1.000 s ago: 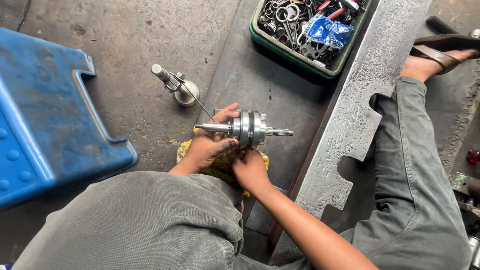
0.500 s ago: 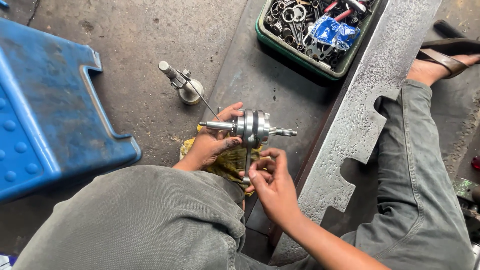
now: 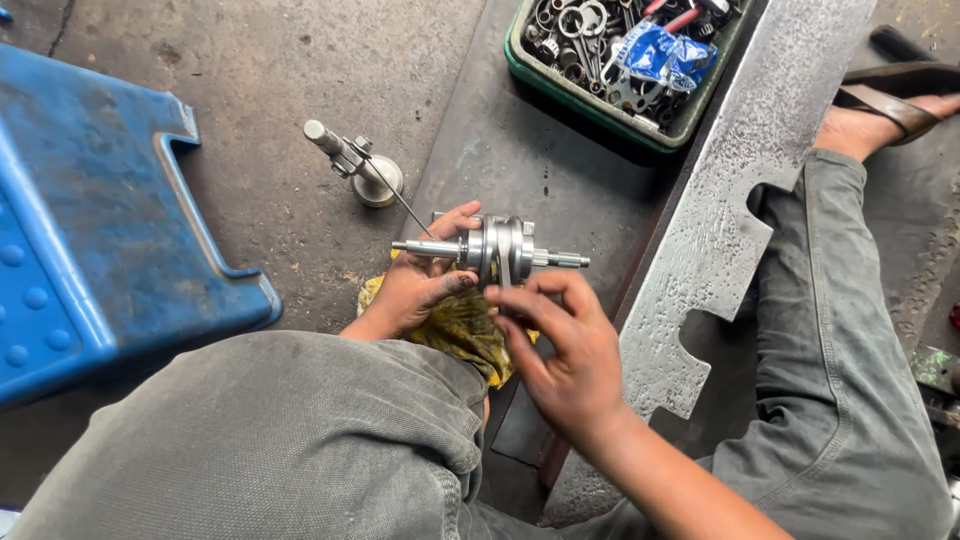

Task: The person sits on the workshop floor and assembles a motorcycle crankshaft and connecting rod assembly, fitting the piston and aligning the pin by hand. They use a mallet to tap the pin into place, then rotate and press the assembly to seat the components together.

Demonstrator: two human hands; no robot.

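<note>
A shiny metal crankshaft (image 3: 497,250) with two round webs and a shaft sticking out each side is held level above a dirty yellow rag (image 3: 462,325). My left hand (image 3: 418,280) grips its left shaft and web from underneath. My right hand (image 3: 562,352) is just below the webs, fingertips pinching at the part that hangs down between them; what they pinch is hidden. I am squatting, with grey trouser knees filling the lower frame.
A metal oil can (image 3: 368,172) with a long thin spout stands on the concrete to the upper left. A green tray (image 3: 600,110) of tools and rings sits at the top. A blue plastic stool (image 3: 90,230) is at left. A notched steel plate (image 3: 730,230) runs along the right.
My right hand slid out from beneath the crankshaft toward me and to the right, and now pinches below the webs. The left hand has kept its hold.
</note>
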